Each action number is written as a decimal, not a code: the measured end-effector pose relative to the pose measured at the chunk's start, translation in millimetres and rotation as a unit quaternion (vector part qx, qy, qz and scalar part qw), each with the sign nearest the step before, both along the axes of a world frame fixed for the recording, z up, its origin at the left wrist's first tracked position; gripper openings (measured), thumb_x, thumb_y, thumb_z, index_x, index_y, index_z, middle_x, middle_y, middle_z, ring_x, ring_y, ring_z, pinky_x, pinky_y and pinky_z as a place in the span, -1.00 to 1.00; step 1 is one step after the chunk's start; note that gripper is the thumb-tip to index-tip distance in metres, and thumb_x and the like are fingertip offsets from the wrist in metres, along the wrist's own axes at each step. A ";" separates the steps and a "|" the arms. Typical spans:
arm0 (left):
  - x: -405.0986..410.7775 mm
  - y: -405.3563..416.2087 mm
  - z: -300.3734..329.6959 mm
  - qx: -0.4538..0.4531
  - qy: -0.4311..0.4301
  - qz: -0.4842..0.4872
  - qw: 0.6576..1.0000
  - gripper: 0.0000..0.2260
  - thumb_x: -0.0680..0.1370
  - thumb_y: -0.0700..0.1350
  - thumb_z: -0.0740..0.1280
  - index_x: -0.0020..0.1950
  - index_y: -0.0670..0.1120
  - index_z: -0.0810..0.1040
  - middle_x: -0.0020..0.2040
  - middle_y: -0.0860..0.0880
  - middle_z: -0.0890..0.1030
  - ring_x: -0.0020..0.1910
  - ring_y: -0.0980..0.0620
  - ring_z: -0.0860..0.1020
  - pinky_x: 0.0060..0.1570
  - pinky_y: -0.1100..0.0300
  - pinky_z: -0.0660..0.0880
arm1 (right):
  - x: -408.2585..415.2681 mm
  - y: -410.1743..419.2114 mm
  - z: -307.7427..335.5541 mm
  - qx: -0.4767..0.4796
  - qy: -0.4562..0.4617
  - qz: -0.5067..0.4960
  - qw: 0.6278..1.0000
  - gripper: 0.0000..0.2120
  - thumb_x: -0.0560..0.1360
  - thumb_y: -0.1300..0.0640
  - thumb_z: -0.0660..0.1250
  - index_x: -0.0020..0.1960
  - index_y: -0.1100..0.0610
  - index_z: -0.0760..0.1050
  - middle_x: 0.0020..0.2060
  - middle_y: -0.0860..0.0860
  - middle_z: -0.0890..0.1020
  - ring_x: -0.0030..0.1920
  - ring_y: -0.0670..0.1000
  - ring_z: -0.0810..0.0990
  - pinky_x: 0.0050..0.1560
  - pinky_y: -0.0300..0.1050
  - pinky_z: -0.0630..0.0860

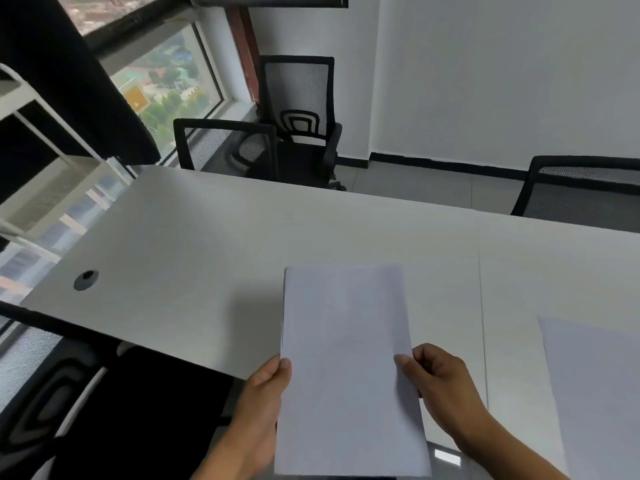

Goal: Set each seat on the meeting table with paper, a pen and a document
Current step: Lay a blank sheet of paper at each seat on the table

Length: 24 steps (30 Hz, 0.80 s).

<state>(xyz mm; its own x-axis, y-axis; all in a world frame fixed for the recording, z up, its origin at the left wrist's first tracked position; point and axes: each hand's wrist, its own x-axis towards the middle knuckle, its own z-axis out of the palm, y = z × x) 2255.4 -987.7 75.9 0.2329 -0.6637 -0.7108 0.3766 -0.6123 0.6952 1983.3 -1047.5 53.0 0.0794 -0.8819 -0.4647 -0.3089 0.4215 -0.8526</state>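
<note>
Head view: left hand and right hand both grip paper stack by its side edges, above desk; sheet lies right of grip.

A window fills the upper left, at about ten o'clock, showing trees and rooftops far below. A black curtain hangs across its left part. Two black mesh office chairs stand at twelve o'clock: the nearer chair just beside the table's far edge, the farther chair behind it against the white wall. A third mesh chair shows at two o'clock. At eight o'clock a black chair sits close to the near edge. White shelving stands at nine o'clock.
</note>
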 end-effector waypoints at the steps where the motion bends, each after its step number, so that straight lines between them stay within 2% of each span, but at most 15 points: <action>1: 1.9 -3.4 -1.3 0.004 -0.003 0.000 1.000 -0.74 0.79 -0.16 0.23 0.27 -0.17 0.71 0.22 -0.18 0.76 0.25 -0.20 0.73 0.40 -0.20 0.55 | 2.3 -4.1 -0.6 0.002 0.000 -0.003 1.000 -0.64 0.61 0.02 0.47 -0.13 0.32 0.51 -0.36 0.02 0.53 -0.34 0.00 0.44 -0.19 -0.05 0.42; 5: 9.2 -20.8 -4.1 0.016 0.004 -0.004 1.000 -0.73 0.79 -0.15 0.22 0.31 -0.19 0.69 0.23 -0.19 0.76 0.26 -0.20 0.72 0.36 -0.15 0.58 | 10.2 -23.1 -7.3 0.014 0.002 -0.013 1.000 -0.63 0.57 0.04 0.51 -0.15 0.32 0.49 -0.41 0.00 0.50 -0.37 -0.01 0.40 -0.25 -0.11 0.37; 10: 20.8 -54.6 -17.2 0.035 0.013 -0.001 0.999 -0.72 0.79 -0.13 0.22 0.30 -0.17 0.70 0.25 -0.18 0.75 0.29 -0.22 0.70 0.46 -0.27 0.50 | 17.6 -51.8 -21.4 0.027 0.001 -0.021 0.999 -0.59 0.54 0.03 0.54 -0.19 0.32 0.47 -0.42 -0.01 0.48 -0.39 -0.02 0.37 -0.32 -0.17 0.34; 14: 17.9 -69.7 -28.6 0.061 0.028 -0.005 0.998 -0.70 0.80 -0.09 0.20 0.33 -0.15 0.69 0.28 -0.17 0.74 0.29 -0.21 0.71 0.40 -0.26 0.54 | 15.4 -68.1 -34.4 0.043 0.000 -0.027 0.999 -0.55 0.56 0.03 0.53 -0.26 0.28 0.40 -0.44 -0.01 0.43 -0.41 -0.02 0.33 -0.31 -0.14 0.32; 18: 16.2 -77.7 -37.6 0.078 0.041 -0.014 0.996 -0.70 0.80 -0.09 0.19 0.37 -0.12 0.68 0.28 -0.17 0.74 0.28 -0.23 0.71 0.39 -0.27 0.55 | 12.3 -71.4 -45.5 0.067 -0.005 -0.042 0.997 -0.55 0.60 0.06 0.48 -0.24 0.33 0.36 -0.41 0.03 0.39 -0.36 0.01 0.31 -0.24 -0.06 0.29; 24: 27.7 -91.8 -53.9 0.098 0.010 -0.068 0.993 -0.71 0.80 -0.08 0.21 0.34 -0.09 0.70 0.25 -0.13 0.76 0.24 -0.18 0.73 0.35 -0.21 0.59 | 15.6 -65.4 -64.0 0.084 0.014 -0.056 0.995 -0.57 0.62 0.01 0.45 -0.18 0.34 0.44 -0.36 0.04 0.46 -0.33 0.01 0.38 -0.23 -0.05 0.36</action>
<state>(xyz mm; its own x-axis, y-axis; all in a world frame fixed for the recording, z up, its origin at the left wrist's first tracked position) 2283.1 -1079.5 22.0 0.1353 -0.5358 -0.8334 0.2941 -0.7815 0.5502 1998.8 -1112.9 -11.0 -0.0293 -0.7938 -0.6074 -0.2742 0.5908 -0.7588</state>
